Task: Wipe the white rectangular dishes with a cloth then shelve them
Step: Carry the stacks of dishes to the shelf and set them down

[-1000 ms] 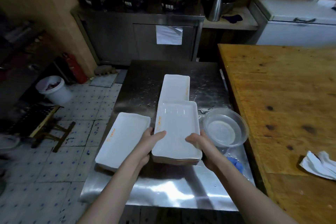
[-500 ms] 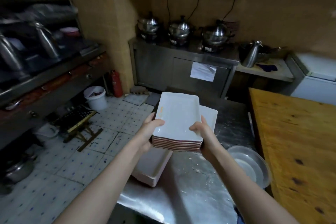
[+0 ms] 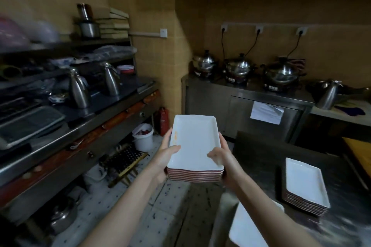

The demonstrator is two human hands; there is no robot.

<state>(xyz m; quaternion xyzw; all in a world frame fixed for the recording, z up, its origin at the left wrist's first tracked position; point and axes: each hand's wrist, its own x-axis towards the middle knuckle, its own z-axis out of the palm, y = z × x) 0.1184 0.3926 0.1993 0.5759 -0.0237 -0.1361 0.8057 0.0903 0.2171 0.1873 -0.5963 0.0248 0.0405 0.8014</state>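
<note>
I hold a stack of white rectangular dishes [image 3: 195,140] level in front of my chest, above the tiled floor [image 3: 166,206] and clear of any surface. My left hand [image 3: 165,156] is clamped on the stack's left long side, with the thumb lying over the rim of the top dish and the fingers curled underneath. My right hand [image 3: 224,160] grips the right long side the same way, thumb on top near the closest corner. The top dish faces up and has a small orange mark on its left rim. The dishes under it show only as reddish-brown stripes along their edges.

To my right, a second stack of the same dishes [image 3: 306,184] sits on the steel bench [image 3: 261,156], well apart from the one I carry. Another white dish [image 3: 247,228] lies at the bench's near corner, just under my right forearm.

On my left is a long metal shelf unit [image 3: 80,126], blurred in places, with two steel jugs [image 3: 79,90] standing upright on its dark top. A white bucket [image 3: 143,136] stands on the floor beyond the dishes, just beside a red fire extinguisher [image 3: 161,120] against the wall. Three steel cookers [image 3: 239,70] sit plugged in on the cabinet [image 3: 220,104] at the back. A sheet of paper [image 3: 266,114] hangs on its door.
</note>
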